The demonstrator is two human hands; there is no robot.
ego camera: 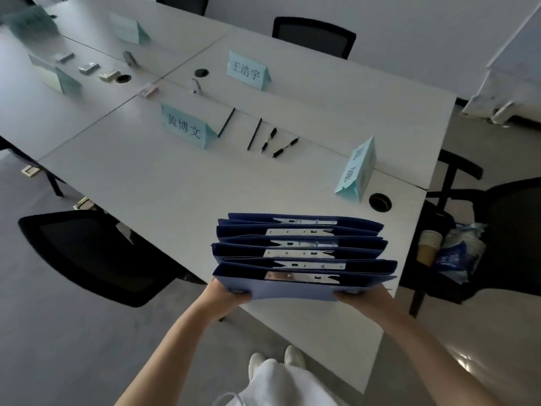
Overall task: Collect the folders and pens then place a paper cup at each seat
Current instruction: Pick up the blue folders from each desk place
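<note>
Several blue folders (301, 253) with metal clips stand fanned in a bundle over the white table's (152, 183) near right corner. My left hand (227, 294) grips the bundle's lower left corner and my right hand (361, 297) grips its lower right corner. Several black pens (254, 138) lie side by side in the middle of the table, beyond the folders. Stacked paper cups (429, 244) sit on the black chair at the right, next to a blue plastic bag (456, 256).
Light-blue name cards stand on the table: one (184, 126) left of the pens, one (247, 70) further back, one (358, 171) near a cable hole (380, 202). Black chairs stand at the left (87, 253), right (509, 230) and far side (313, 35). Small objects (87, 67) lie far left.
</note>
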